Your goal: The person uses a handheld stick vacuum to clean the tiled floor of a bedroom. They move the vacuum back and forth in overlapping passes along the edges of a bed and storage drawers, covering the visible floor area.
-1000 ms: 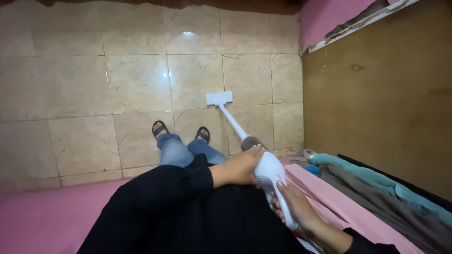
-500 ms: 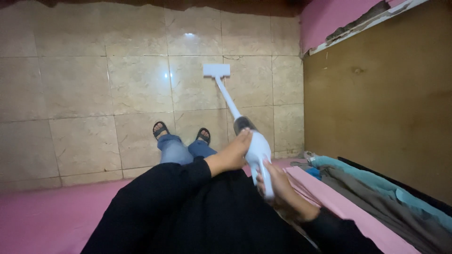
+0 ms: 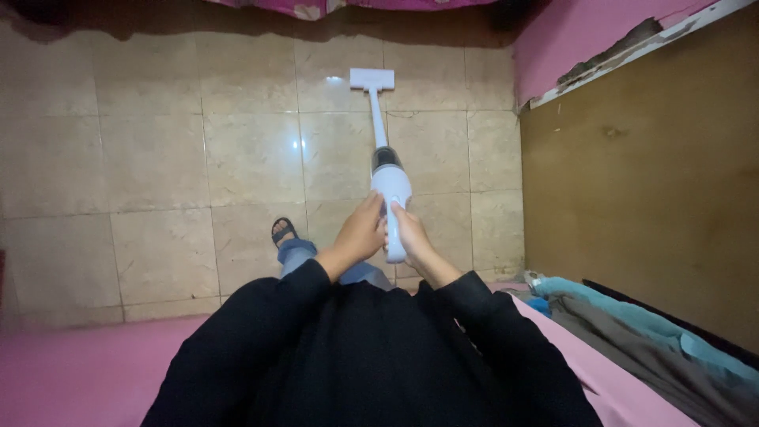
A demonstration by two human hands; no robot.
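I hold a white stick vacuum cleaner [image 3: 390,186] out in front of me with both hands. My left hand [image 3: 360,232] grips the left side of its handle and my right hand [image 3: 409,232] grips the right side. Its thin tube runs away from me to a flat white floor head [image 3: 371,78] resting on the beige tiled floor [image 3: 158,158]. My black sleeves and black top fill the lower middle. One foot in a black sandal [image 3: 283,232] shows below my hands.
A brown wooden panel [image 3: 656,182] stands on the right. Pink bedding [image 3: 71,372] lies under me, with teal and grey cloths [image 3: 632,332] piled at the lower right. A pink surface edge [image 3: 569,32] sits at the upper right.
The vacuum cleaner has been pushed forward, its floor head sliding farther away over the tiles. Both hands have moved forward and closer together on the handle. One sandalled foot is now hidden.
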